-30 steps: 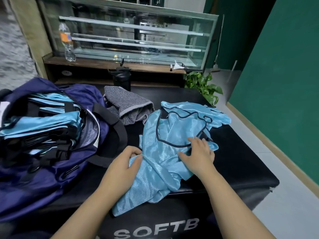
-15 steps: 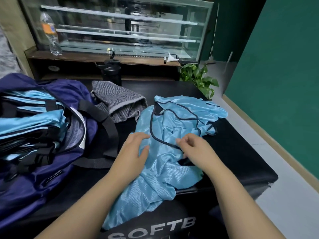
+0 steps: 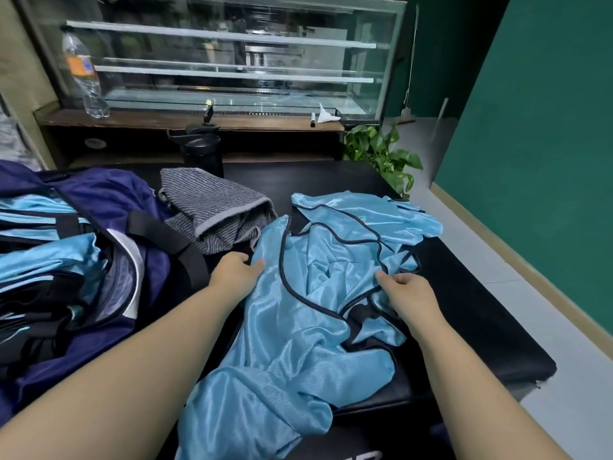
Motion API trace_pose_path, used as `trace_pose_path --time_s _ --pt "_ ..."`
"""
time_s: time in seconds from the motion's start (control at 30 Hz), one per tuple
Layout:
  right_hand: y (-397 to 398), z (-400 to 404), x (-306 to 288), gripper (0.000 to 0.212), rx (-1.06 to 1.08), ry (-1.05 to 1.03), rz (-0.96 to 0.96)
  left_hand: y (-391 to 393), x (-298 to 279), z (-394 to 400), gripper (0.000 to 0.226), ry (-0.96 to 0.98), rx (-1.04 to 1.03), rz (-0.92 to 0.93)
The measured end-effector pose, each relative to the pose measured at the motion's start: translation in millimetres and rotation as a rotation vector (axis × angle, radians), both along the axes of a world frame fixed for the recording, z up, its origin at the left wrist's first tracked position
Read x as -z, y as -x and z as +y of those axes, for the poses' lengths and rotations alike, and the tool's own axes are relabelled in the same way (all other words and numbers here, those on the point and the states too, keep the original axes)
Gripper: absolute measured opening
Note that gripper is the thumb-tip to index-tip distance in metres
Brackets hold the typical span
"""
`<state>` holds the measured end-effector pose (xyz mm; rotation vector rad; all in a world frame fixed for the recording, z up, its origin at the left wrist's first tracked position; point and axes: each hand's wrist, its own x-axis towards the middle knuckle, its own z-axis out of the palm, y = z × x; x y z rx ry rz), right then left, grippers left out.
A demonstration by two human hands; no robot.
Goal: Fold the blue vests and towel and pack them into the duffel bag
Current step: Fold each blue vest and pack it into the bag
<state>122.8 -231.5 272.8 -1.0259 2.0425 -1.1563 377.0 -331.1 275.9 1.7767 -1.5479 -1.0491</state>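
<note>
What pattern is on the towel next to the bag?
Thin grey stripes, dark and light, on the towel; head view.

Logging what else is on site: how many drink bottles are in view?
2: a clear plastic bottle standing on the wooden ledge at far left, and a black bottle behind the grey towel. Others may be hidden.

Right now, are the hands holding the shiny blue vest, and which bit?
Both touch the blue vest. The left hand rests on its left edge; the right hand seems to pinch the dark-trimmed edge, though a firm grip cannot be told.
</note>
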Motion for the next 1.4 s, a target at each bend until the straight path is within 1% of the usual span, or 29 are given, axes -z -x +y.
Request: trace_pose_path --time_s 0.03,0.1,0.13,0.23,0.3,0.33,0.43,0.47,0.53,0.57,0.63,0.7,0.77,0.83,0.87,0.93,0.97,1.03,1.07,1.1,1.17,1.2,1.23,1.33,1.4 --pt "-0.3 -0.6 -0.1 0.047 -0.001 0.015 0.007 0.6 3.5 -3.2 0.027 -0.003 0.006 0.018" --pt "-1.2 -0.7 -1.4 0.048 0.000 0.047 0.042 3.7 6.3 -2.8 0.041 0.021 -0.017 0.058" --pt "-1.8 -0.4 -2.1 0.047 0.002 0.058 0.068 5.9 4.3 0.3 0.040 0.054 -0.041 0.075" --pt "-7.8 2.6 -8.5 0.043 0.018 0.148 0.173 11.1 -10.9 14.7 0.021 0.248 -0.081 0.122" --pt "-14.4 5.7 -17.4 0.041 0.011 0.250 0.247 13.5 -28.1 30.0 0.022 0.337 -0.051 0.196" --pt "-20.0 8.1 -24.4 0.038 -0.002 0.279 0.245 13.6 -36.0 38.8 0.026 0.355 -0.022 0.289" --pt "-39.6 18.6 -47.6 0.025 -0.043 0.333 0.137 11.2 -56.9 70.1 0.037 0.328 0.080 0.717" --pt "-46.7 23.4 -56.0 0.022 -0.050 0.357 0.095 7.9 -61.7 80.2 0.037 0.326 0.106 0.800" --pt "-63.4 34.2 -73.0 0.010 -0.079 0.375 0.019 -0.6 -72.2 100.1 0.033 0.361 0.173 0.887" --pt "-72.0 39.8 -79.9 0.012 -0.113 0.363 -0.020 -4.6 -78.3 110.7 0.033 0.382 0.204 0.933" --pt "-87.6 52.1 -88.2 0.038 -0.213 0.339 -0.085 -12.1 -86.4 129.7 0.033 0.411 0.239 1.010" --pt "-101.4 64.0 -92.7 0.049 -0.291 0.333 -0.041 -18.1 -93.4 147.0 0.034 0.451 0.264 1.061" --pt "-112.0 74.9 -95.5 0.049 -0.318 0.311 -0.003 -25.4 -100.2 160.4 0.033 0.497 0.298 1.085" --pt "-120.5 85.5 -100.2 0.045 -0.344 0.256 -0.020 -34.1 -106.2 171.9 0.030 0.540 0.344 1.087" --pt "-124.2 89.6 -103.9 0.041 -0.372 0.213 -0.041 -38.7 -107.6 176.7 0.029 0.554 0.358 1.090" --pt "-131.8 94.4 -109.5 0.028 -0.462 0.124 -0.152 -46.2 -111.4 186.4 0.029 0.575 0.368 1.085" --pt "-135.3 96.2 -110.6 0.030 -0.511 0.068 -0.216 -48.9 -113.5 190.8 0.028 0.591 0.378 1.070" --pt "-142.3 102.0 -114.6 0.059 -0.586 -0.005 -0.315 -53.7 -114.9 198.3 0.024 0.630 0.414 0.992" --pt "-145.5 106.1 -117.0 0.064 -0.604 0.005 -0.345 -56.0 -114.9 202.4 0.023 0.652 0.429 0.946" --pt "-148.4 111.1 -119.4 0.061 -0.623 0.038 -0.367 -58.0 -115.1 207.1 0.022 0.671 0.430 0.904" --pt "-155.1 122.1 -126.4 0.037 -0.650 0.116 -0.333 -61.4 -118.4 217.3 0.019 0.703 0.388 0.852" --pt "-160.2 129.0 -130.9 0.024 -0.646 0.153 -0.295 -62.0 -121.1 222.9 0.017 0.712 0.351 0.858" --pt "-165.3 135.3 -134.0 0.018 -0.627 0.179 -0.257 -61.7 -124.6 228.7 0.015 0.725 0.299 0.884" --pt "-178.6 150.8 -137.2 0.017 -0.573 0.249 -0.111 -62.5 -133.8 238.0 0.024 0.771 0.077 0.932" --pt "-183.9 160.4 -140.2 0.016 -0.557 0.297 0.010 -67.4 -141.8 245.0 0.031 0.744 0.007 0.870"
